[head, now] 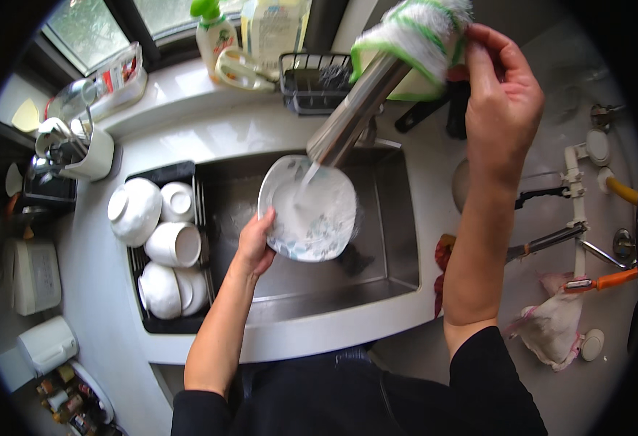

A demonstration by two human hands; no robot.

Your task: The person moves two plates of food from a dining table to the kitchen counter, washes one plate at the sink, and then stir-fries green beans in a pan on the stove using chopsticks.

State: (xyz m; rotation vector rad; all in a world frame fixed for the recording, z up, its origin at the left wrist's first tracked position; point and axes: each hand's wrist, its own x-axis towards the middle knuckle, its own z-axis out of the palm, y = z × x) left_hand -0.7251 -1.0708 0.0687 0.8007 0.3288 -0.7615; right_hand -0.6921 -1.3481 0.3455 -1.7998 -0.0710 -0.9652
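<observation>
My left hand [256,242] grips the left rim of a white plate with a blue-grey floral pattern [319,231], thumb on its upper face. The plate is tilted over the stainless steel sink [395,229]. Water runs onto it from the metal faucet [354,111]. A white-and-green dishcloth [406,41] is draped over the faucet's upper part. At the cloth's right edge, my right hand [501,82] pinches the fabric between thumb and fingers. Left of the plate, a black dish rack [169,325] holds several white bowls [138,210] and a white cup [174,244].
Behind the sink, a black wire basket [313,101] stands beside a pump bottle [215,43]. A utensil holder [96,155] is on the left counter. Utensils, including an orange-handled peeler [605,280], hang at right near a pale cloth [553,327].
</observation>
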